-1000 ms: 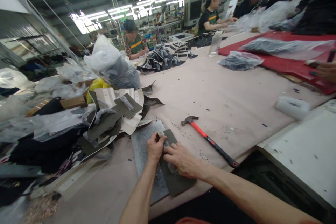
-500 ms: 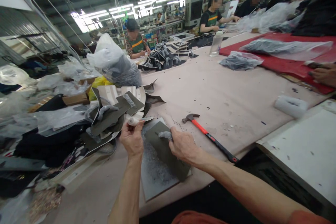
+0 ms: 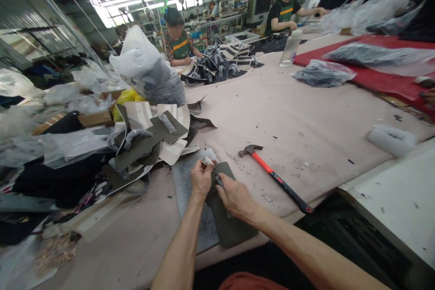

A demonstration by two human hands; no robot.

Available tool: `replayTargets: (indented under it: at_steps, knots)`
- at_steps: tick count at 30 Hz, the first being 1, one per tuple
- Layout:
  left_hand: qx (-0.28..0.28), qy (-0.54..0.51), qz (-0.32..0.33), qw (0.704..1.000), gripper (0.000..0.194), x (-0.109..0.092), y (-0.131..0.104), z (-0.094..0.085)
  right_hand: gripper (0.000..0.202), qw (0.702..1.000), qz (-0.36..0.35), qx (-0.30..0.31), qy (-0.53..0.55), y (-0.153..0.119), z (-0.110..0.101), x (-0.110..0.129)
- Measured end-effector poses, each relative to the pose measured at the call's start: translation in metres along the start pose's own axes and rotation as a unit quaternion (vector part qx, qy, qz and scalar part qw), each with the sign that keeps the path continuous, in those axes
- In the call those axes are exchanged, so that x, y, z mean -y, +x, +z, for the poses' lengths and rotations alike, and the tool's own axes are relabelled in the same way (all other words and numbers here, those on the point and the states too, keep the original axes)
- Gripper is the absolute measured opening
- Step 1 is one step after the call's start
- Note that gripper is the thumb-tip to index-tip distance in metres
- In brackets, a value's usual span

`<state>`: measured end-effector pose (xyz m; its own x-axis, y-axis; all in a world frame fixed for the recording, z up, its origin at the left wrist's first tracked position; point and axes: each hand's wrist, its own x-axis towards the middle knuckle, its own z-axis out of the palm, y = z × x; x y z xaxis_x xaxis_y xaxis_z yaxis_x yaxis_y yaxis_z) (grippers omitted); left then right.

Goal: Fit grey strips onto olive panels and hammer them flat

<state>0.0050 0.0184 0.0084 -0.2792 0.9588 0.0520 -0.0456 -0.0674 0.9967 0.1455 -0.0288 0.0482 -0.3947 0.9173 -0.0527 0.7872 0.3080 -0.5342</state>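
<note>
- We see our left grip (image 3: pixel 201 180) with thumb and fingers together, clamped on a small whitish piece (image 3: pixel 206 161) whose exact kind we cannot tell
- Our right grip (image 3: pixel 238 197) lies over a dark olive panel (image 3: pixel 238 232), its fingers at a grey wrapped strap (image 3: pixel 218 179); we cannot tell whether they are closed on it
- The panel lies in front of us, partly over a grey plate (image 3: pixel 182 181) near the front edge of our desk (image 3: pixel 299 99)
- To the right of the panel, well apart from both hands, we have a claw hammer (image 3: pixel 265 166) with a red and black handle, lying on the cloth-covered surface among small pale scraps
- On our left we see a loose pile of panels (image 3: pixel 146 145), dark and cream, some with wrapped straps
- Farther off stand a clear bottle (image 3: pixel 290 50) and, near it, a plastic-wrapped bundle (image 3: pixel 319 74)
- Across from us, a co-worker (image 3: pixel 180 47) in a green vest sits behind more pieces
</note>
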Motion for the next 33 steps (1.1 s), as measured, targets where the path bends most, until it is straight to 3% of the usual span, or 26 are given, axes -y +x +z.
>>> replayTargets:
  at_steps: [5,11,23,26,29,31,33]
  knots:
    - [0.011,0.015,-0.011,1.0,0.028,0.012,-0.003,-0.005,0.051,0.998,-0.005,0.009,0.054,-0.006,0.006,-0.011]
    - [0.032,0.052,-0.008,0.998,0.023,0.006,-0.004,-0.004,0.05,0.993,-0.039,0.025,0.108,-0.017,0.001,-0.024]
    - [0.054,0.144,0.027,0.988,0.015,0.005,-0.004,-0.002,0.048,0.993,-0.021,0.046,0.109,-0.016,-0.004,-0.02]
    - [0.057,0.197,0.056,0.977,0.011,0.004,-0.007,0.0,0.049,0.987,-0.049,0.022,0.154,-0.018,-0.008,-0.028]
    - [0.063,0.242,0.082,0.965,0.014,0.004,-0.011,0.002,0.042,0.983,-0.035,-0.08,0.164,-0.018,-0.022,-0.056]
    - [0.067,0.255,0.096,0.96,0.016,0.005,-0.014,0.003,0.039,0.983,0.025,-0.165,0.071,-0.017,-0.035,-0.085]
    - [0.068,0.255,0.102,0.959,0.016,0.006,-0.014,0.003,0.037,0.977,0.102,-0.178,-0.055,-0.017,-0.047,-0.115]
